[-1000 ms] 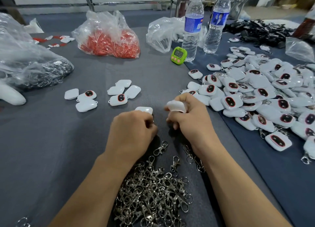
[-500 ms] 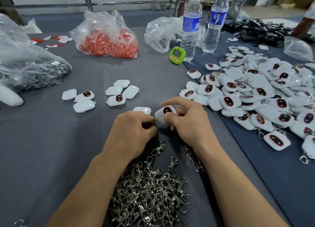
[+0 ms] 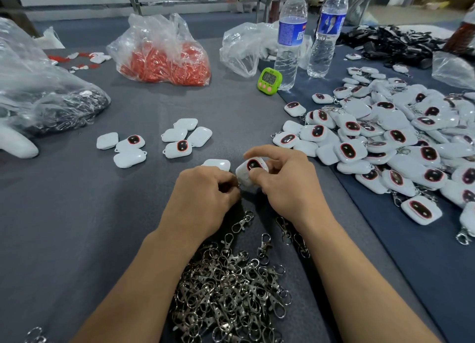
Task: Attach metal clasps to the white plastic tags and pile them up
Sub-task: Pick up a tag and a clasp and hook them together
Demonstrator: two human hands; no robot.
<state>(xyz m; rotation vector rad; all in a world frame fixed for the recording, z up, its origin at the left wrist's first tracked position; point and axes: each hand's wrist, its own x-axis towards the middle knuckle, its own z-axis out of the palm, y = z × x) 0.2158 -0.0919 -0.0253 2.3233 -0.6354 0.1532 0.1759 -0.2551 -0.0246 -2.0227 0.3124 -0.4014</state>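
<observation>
White plastic tag sits pinched in the right hand, thumb on its lower face and index finger arched over its top edge, low over the grey cloth at mid-table. Its dark, red-rimmed window faces up. A second ago the same tag showed only its plain white side, raised above the knuckles; half a second ago it had been turned over and lowered between the two hands, and it is in that spot now.

The left hand is a tight fist, its fingertips against the tag's lower left corner, and it has hardly shifted across the three moments. Whether it pinches a clasp I cannot tell, since the curled fingers hide the spot.

The heap of metal clasps lies between the forearms, unchanged. A spare tag lies just behind the left knuckles. Two small groups of loose tags rest further left on the cloth. The pile of finished tags spreads across the right side, several with clasps showing at their corners. Beyond stand a green timer, two water bottles and a clear bag of red parts, all where they were.
</observation>
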